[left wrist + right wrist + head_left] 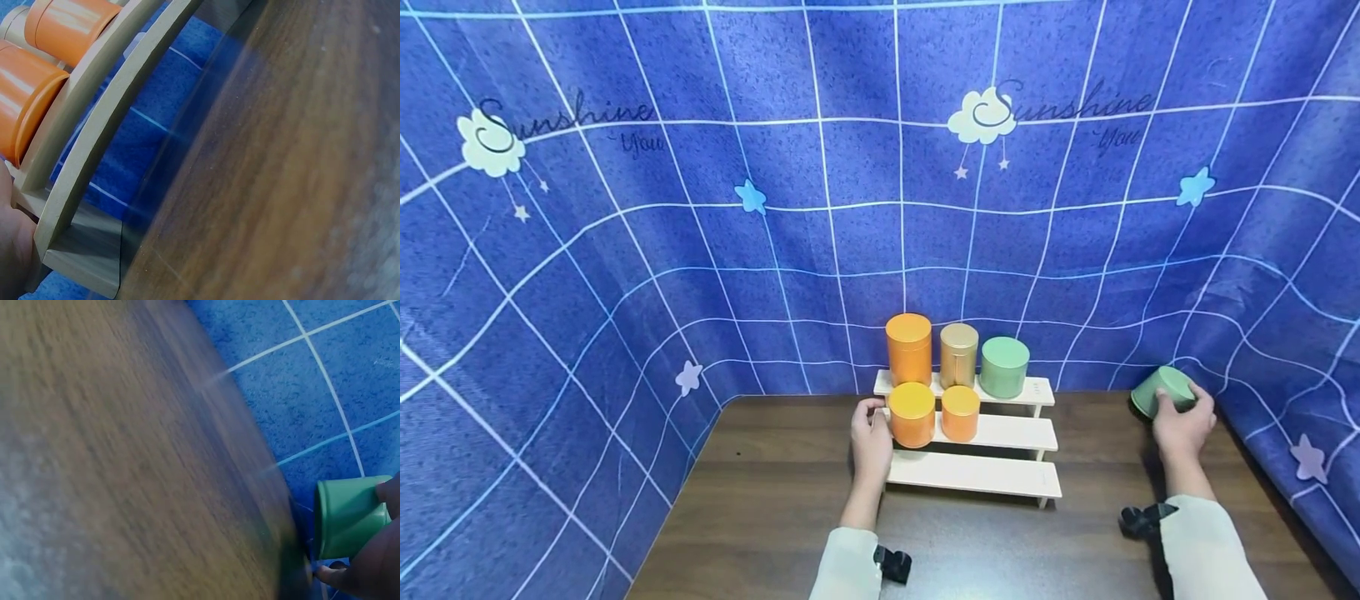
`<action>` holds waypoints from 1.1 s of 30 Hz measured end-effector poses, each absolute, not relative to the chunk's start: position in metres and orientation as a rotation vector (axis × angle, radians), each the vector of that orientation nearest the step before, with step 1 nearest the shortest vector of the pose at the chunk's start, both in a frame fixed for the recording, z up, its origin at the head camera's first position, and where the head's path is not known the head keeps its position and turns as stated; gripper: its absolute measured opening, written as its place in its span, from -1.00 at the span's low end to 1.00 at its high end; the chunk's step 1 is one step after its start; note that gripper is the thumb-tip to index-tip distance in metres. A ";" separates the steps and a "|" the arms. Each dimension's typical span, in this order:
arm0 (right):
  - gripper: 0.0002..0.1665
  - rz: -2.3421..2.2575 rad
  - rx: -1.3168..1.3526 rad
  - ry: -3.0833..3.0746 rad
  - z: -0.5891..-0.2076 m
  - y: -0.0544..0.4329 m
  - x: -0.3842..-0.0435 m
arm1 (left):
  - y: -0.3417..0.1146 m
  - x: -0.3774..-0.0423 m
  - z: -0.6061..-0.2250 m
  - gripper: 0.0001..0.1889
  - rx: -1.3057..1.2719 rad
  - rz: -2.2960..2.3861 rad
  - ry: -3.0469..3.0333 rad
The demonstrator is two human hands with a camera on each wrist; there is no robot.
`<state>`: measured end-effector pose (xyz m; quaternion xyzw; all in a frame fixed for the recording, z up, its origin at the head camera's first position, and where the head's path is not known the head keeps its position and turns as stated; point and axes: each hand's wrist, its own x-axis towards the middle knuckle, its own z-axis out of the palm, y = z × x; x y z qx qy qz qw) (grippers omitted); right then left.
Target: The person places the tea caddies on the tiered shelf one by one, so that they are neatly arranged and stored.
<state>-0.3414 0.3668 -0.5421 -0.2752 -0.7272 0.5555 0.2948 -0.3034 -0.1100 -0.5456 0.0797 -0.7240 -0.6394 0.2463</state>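
In the head view, my left hand (871,442) is at the left end of a white three-tier display stand (977,475), its fingers curled at the side of the middle tier. Close by it sits a wide orange tin (913,417), with a smaller orange tin (960,417) to the right on the same tier. My right hand (1183,421) grips a green tin (1153,392), tilted, at the far right of the table. The right wrist view shows that green tin (350,517) from the side, between thumb and fingers.
The top tier carries a tall orange tin (910,350), a gold tin (958,354) and another green tin (1004,367). Under the stand is a brown wooden table (775,500). A blue gridded cloth (865,167) hangs behind and at both sides.
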 end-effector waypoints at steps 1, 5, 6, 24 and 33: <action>-0.21 1.492 -0.753 -1.912 -0.542 0.367 -0.341 | -0.110 -0.304 -0.546 -0.83 0.217 -1.742 -1.975; -0.24 1.577 -0.815 -1.815 -0.534 0.362 -0.339 | -0.111 -0.304 -0.548 -0.83 0.221 -1.729 -1.975; -0.25 1.599 -0.820 -1.789 -0.532 0.361 -0.339 | -0.111 -0.304 -0.547 -0.83 0.220 -1.733 -1.970; -0.75 2.294 -0.729 -1.181 -0.480 0.330 -0.307 | -0.112 -0.301 -0.541 -0.84 0.260 -1.770 -1.960; -0.54 2.364 -0.599 -1.239 -0.466 0.310 -0.296 | -0.109 -0.301 -0.541 -0.84 0.245 -1.762 -1.975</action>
